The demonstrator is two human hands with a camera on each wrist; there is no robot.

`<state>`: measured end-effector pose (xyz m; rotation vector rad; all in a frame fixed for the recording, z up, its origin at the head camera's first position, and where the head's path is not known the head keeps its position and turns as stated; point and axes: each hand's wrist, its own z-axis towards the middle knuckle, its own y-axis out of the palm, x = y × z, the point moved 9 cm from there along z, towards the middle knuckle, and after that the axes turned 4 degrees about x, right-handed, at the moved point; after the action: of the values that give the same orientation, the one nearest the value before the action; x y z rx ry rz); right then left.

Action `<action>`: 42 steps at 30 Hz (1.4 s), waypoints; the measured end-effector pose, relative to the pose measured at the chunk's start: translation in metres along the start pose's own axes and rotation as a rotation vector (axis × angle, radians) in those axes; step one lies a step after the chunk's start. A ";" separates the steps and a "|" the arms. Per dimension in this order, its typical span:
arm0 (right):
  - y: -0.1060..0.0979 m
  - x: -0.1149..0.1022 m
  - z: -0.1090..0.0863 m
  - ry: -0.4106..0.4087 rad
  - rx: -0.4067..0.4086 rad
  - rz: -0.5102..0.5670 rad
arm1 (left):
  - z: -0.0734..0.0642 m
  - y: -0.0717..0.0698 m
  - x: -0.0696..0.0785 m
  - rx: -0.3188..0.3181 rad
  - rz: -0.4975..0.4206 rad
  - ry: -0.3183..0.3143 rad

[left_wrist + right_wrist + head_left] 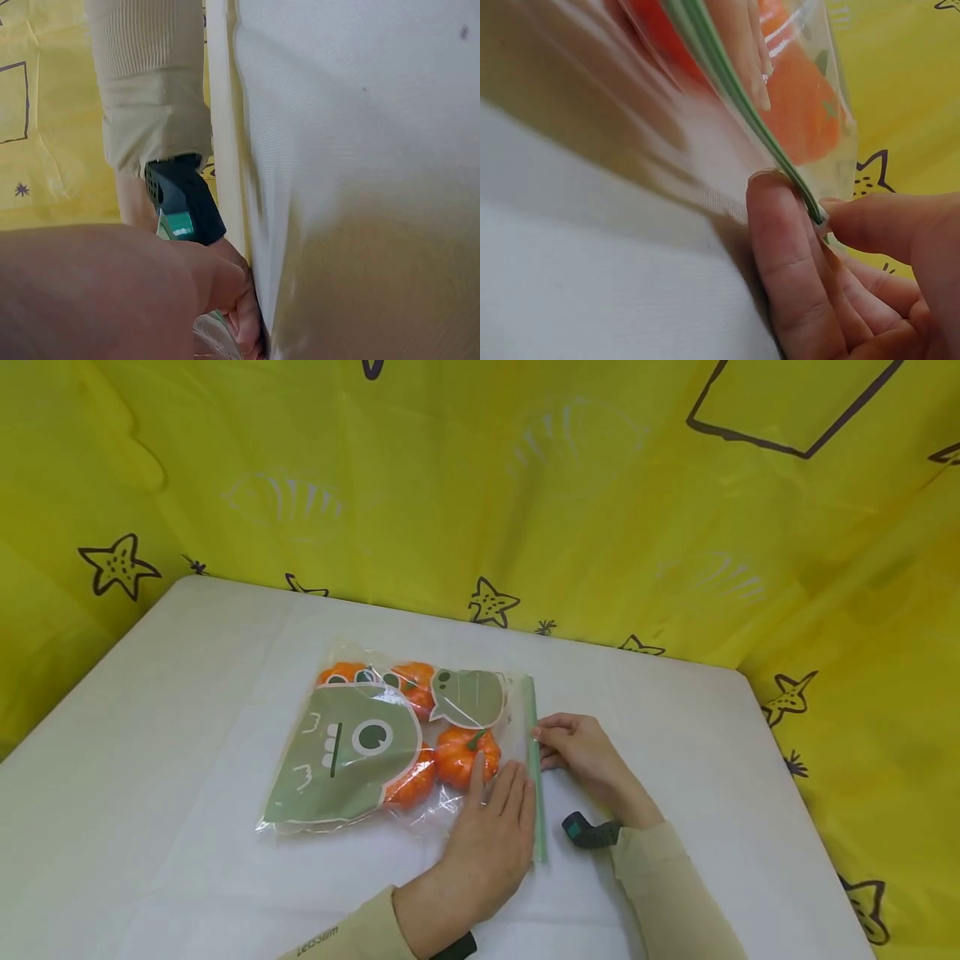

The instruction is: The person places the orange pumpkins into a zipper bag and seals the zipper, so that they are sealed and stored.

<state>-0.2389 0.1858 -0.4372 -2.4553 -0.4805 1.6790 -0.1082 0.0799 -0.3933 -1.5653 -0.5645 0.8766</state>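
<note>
A clear zip bag (517, 702) with a green monster print lies flat on the table, several orange toy pumpkins (467, 757) inside it. My left hand (491, 839) rests on the bag near its opening, fingers straight and pointing away from me. At the bag's right edge runs a green zip strip (535, 793). My right hand (588, 760) pinches this strip near its far part between thumb and fingers. Up close in the right wrist view, the thumb (870, 225) presses on a small pale piece at the strip. The left wrist view mostly shows the left hand's back (105, 292).
The white table (187, 760) carries the bag near its middle. Behind it and along both sides hangs a yellow curtain (450, 485) with starfish drawings. A dark wrist device (590, 832) is strapped to the right wrist.
</note>
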 end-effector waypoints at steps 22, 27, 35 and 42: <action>-0.009 -0.024 0.041 -0.006 0.031 -0.137 | -0.002 0.000 -0.001 0.000 0.015 -0.035; -0.011 -0.029 0.048 -0.005 0.043 -0.149 | -0.002 0.003 -0.001 -0.029 0.022 -0.038; -0.019 -0.033 0.057 -0.011 0.069 -0.154 | -0.001 0.005 0.002 -0.073 0.032 -0.038; -0.021 -0.036 0.061 0.012 0.083 -0.159 | -0.003 0.002 0.001 -0.056 0.028 -0.037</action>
<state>-0.3116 0.1892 -0.4221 -2.3019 -0.5755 1.5883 -0.1049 0.0787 -0.3954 -1.6141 -0.5988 0.9192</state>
